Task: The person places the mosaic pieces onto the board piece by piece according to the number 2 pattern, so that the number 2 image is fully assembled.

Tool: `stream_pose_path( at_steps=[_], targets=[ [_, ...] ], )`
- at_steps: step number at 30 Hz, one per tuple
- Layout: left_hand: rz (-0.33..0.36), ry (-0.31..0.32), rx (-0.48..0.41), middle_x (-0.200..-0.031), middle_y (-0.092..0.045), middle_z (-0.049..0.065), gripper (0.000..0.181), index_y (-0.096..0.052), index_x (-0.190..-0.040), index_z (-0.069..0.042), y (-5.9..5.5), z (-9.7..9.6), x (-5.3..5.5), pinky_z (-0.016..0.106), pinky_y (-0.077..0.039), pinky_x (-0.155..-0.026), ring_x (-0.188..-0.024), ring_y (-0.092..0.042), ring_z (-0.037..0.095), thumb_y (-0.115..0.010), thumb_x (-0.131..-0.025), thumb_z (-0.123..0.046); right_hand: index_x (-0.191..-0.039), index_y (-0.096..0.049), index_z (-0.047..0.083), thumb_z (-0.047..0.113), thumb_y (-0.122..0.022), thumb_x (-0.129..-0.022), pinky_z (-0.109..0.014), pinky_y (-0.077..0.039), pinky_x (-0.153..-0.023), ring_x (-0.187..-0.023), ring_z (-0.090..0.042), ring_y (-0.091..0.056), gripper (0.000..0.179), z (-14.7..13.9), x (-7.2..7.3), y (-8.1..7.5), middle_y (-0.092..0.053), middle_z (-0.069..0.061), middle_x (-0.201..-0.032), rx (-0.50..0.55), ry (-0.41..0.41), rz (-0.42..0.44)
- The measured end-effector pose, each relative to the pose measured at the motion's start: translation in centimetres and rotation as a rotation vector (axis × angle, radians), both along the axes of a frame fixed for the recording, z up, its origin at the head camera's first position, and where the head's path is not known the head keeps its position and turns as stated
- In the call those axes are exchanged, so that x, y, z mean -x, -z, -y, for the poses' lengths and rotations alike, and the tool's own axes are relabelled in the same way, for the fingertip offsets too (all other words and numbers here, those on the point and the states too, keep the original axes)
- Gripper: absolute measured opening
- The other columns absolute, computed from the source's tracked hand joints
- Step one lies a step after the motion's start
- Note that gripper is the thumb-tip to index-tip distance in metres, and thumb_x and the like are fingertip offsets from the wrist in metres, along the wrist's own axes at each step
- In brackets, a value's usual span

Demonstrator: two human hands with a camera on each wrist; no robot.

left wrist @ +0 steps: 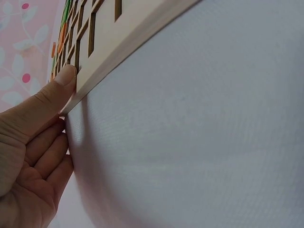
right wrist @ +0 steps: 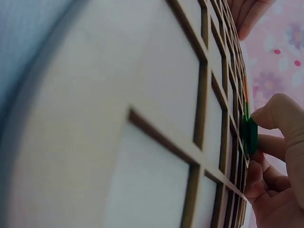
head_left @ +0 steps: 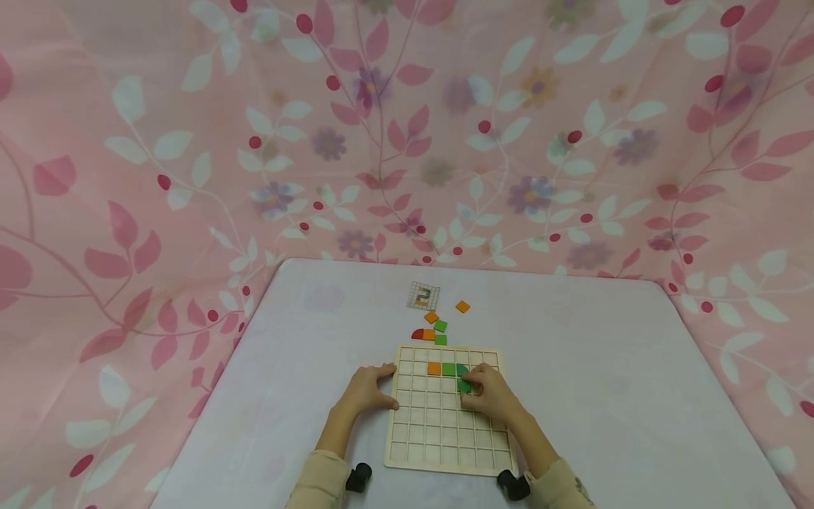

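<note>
A wooden grid board (head_left: 422,435) lies on the table. My right hand (head_left: 492,399) is over its upper right part and pinches a green tile (right wrist: 253,136) between thumb and fingertips, close over the grid. Just above, in the grid, sit a dark green rounded tile (head_left: 462,370), a light green square tile (head_left: 448,369) and an orange square tile (head_left: 434,368) in a row. At the board's left edge rests my left hand (head_left: 364,389), thumb and index finger spread apart. The left wrist view shows its thumb (left wrist: 66,76) on the board's rim.
Behind the board lie loose tiles: a red rounded tile (head_left: 417,334), an orange tile (head_left: 463,307), a green tile (head_left: 441,340) and several others. A small pattern card (head_left: 423,295) is farther back. Floral cloth (head_left: 407,141) hangs behind the white table (head_left: 604,389).
</note>
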State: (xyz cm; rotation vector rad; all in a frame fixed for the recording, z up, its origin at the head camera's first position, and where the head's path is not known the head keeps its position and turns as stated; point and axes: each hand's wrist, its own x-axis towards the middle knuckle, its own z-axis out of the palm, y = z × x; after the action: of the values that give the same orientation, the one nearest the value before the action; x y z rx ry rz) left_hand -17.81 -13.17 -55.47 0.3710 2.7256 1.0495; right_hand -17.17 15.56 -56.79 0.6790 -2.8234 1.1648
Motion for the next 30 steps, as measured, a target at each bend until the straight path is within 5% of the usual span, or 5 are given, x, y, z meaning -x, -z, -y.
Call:
stream_pose_path(
  at_steps=[8, 14, 30],
  targets=[
    [-0.005, 0.002, -0.004, -0.127, -0.057, 0.019, 0.077, -0.060, -0.124, 0.001, -0.2, 0.0, -0.1, 0.049, -0.040, -0.103, -0.121, -0.052, 0.036, -0.090, -0.056, -0.019, -0.106, -0.067, -0.009, 0.006, -0.068, -0.075, -0.021, -0.041, -0.061, -0.076, -0.010, -0.042, 0.035, 0.3, -0.8, -0.4, -0.052, -0.004, -0.093, -0.064, -0.022, -0.003],
    [-0.004, 0.002, -0.008, -0.127, -0.057, 0.020, 0.077, -0.060, -0.124, 0.001, -0.2, 0.0, -0.1, 0.049, -0.040, -0.103, -0.121, -0.051, 0.036, -0.090, -0.056, -0.019, -0.105, -0.065, -0.013, 0.000, -0.066, -0.074, -0.020, -0.041, -0.058, -0.074, -0.009, -0.040, 0.034, 0.4, -1.6, -0.2, -0.049, -0.008, -0.091, -0.052, -0.044, -0.120],
    [-0.011, 0.005, -0.019, -0.127, -0.057, 0.020, 0.077, -0.060, -0.123, 0.002, -0.1, 0.0, -0.1, 0.049, -0.039, -0.103, -0.120, -0.052, 0.037, -0.090, -0.055, -0.018, -0.103, -0.066, -0.013, 0.000, -0.071, -0.072, -0.017, -0.041, -0.057, -0.077, -0.009, -0.042, 0.035, 1.1, -3.4, 0.9, -0.050, -0.006, -0.093, -0.042, 0.064, -0.215]
  ],
)
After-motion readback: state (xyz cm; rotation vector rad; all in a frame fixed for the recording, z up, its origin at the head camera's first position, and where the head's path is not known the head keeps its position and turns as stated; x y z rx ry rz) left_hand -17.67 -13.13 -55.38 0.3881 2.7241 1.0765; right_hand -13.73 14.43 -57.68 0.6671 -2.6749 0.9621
